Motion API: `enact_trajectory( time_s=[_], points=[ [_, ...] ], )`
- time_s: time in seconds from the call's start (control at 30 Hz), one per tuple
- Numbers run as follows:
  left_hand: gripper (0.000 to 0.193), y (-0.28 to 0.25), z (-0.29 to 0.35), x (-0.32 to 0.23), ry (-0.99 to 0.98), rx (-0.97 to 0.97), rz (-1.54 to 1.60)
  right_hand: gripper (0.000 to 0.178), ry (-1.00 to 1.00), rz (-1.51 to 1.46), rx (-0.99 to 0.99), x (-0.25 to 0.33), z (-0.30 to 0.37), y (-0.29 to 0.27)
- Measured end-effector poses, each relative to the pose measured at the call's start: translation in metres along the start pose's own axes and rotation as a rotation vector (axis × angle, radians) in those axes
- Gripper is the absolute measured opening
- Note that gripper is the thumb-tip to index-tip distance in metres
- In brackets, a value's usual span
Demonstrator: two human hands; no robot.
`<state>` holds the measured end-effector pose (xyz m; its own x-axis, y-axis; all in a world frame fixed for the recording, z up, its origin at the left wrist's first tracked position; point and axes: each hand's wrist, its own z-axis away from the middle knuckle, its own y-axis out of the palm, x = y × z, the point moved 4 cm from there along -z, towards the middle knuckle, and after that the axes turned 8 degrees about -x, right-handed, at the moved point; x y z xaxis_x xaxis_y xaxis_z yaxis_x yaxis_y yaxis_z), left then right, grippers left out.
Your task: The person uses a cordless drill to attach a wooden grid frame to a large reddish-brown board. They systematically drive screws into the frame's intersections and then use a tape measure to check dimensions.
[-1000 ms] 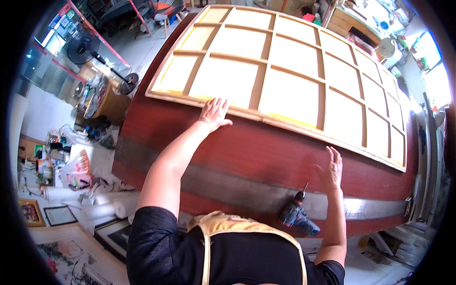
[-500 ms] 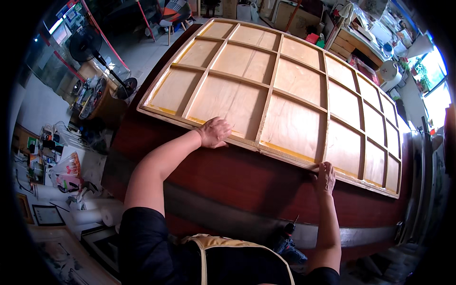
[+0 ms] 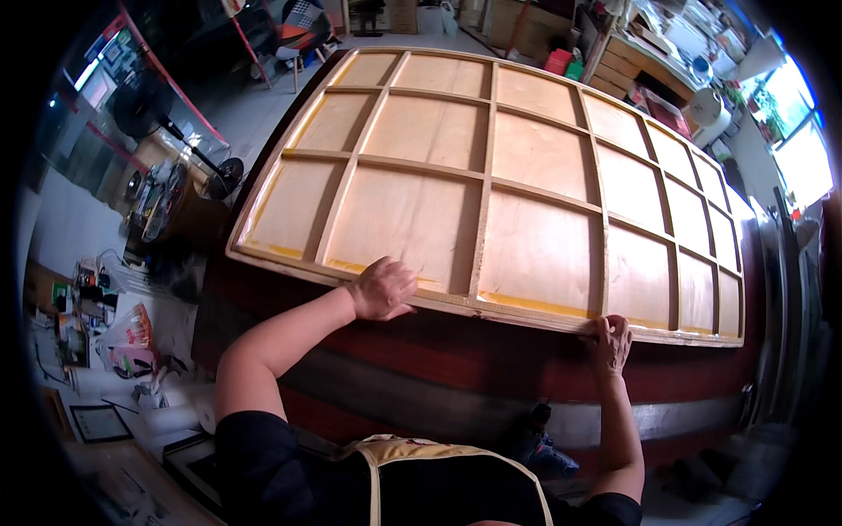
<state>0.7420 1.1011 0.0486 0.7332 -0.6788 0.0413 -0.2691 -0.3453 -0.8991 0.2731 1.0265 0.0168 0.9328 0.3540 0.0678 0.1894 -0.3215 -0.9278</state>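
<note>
Two grips now: the right hand [image 3: 611, 347] has joined the left hand [image 3: 382, 289] in grasping the wooden panel [image 3: 544, 250], drawn nearer the bench [image 3: 478, 364] front edge.

1. Large rectangular gridded panel [image 3: 537, 158]: pale wood, its flat sheets smooth, faintly grained, with a soft sheen toward the right.
2. Straight pale battens [image 3: 481, 232] crossing it: bare, matt wood.
3. Thin yellow strips [image 3: 553, 306] inside its near edge: slightly glossy, material unclear.
4. Dark red tabletop [image 3: 421, 351]: smooth; its broad grey band [image 3: 653, 421] shines dully.
5. Pale yellow apron [image 3: 408, 450] and black short-sleeved shirt [image 3: 438, 491]: matt cloth.
</note>
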Motion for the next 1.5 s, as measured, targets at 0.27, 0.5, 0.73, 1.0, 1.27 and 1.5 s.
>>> enact_trajectory(
  time_s=[0.27,0.5,0.73,1.0,1.27,1.5],
  points=[
    [0.041,0.006,0.023,-0.006,-0.091,0.122,0.039,0.051,0.035,-0.204,0.115,-0.005,-0.021,-0.027],
    [0.04,0.009,0.01,-0.017,-0.107,0.153,0.053,0.05,0.026,-0.232,0.198,-0.022,-0.005,-0.032],
    [0.057,0.036,0.062,-0.005,-0.193,0.214,-0.045,0.067,0.133,-0.349,0.134,-0.025,0.011,-0.056],
    [0.015,0.054,0.025,0.016,-1.124,-0.193,0.828,0.09,0.035,-0.283,0.617,0.007,0.12,-0.119],
    [0.029,0.082,-0.034,0.071,-1.215,-0.16,0.615,0.098,0.095,-0.297,0.653,0.023,0.151,-0.105],
    [0.05,0.062,-0.035,0.068,-0.846,-0.292,0.054,0.087,0.179,-0.3,0.601,0.033,0.164,-0.098]
  ],
)
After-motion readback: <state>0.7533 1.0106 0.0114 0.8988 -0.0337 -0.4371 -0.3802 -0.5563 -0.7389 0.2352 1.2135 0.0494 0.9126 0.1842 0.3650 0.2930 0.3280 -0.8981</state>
